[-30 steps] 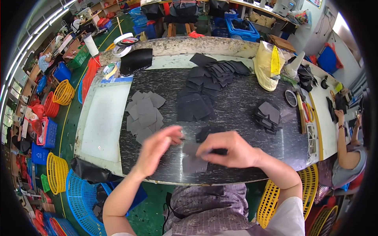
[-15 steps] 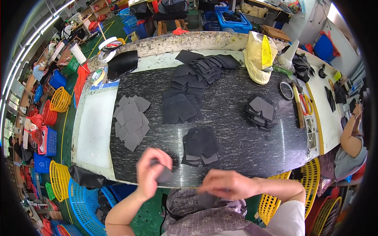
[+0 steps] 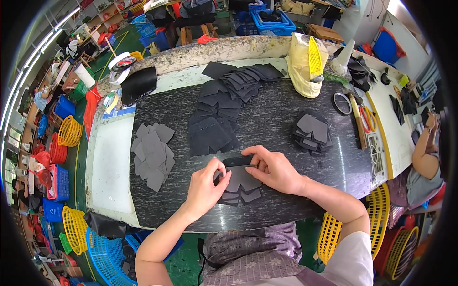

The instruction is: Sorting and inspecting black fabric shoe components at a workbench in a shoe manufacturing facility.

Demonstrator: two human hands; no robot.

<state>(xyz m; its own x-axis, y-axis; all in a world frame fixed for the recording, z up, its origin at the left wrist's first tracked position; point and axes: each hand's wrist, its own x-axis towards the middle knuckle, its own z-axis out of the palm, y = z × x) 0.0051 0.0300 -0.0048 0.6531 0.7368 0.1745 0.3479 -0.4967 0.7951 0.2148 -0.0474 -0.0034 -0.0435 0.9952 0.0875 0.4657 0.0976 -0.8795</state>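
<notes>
Over the near middle of the dark work board, my left hand and my right hand are closed on a flat dark grey notched piece. My left thumb and fingers pinch its left side, and my right ones grip its upper right edge. Under it lies a small stack of similar notched pieces, partly covered. Just beyond my hands spreads an overlapping row of black notched pieces. To the left is a loose heap of plain grey pieces; to the right, a neater stack of notched pieces.
Along the far edge stand tape rolls, a black sheet and a cream cloth-covered form. Scissors, a wooden-handled tool and a ring lie at right. Baskets flank the table; another person is at right.
Both hands have moved up from the table's near edge to above the near stack. They now hold one grey notched piece together there. The view has shifted slightly.
</notes>
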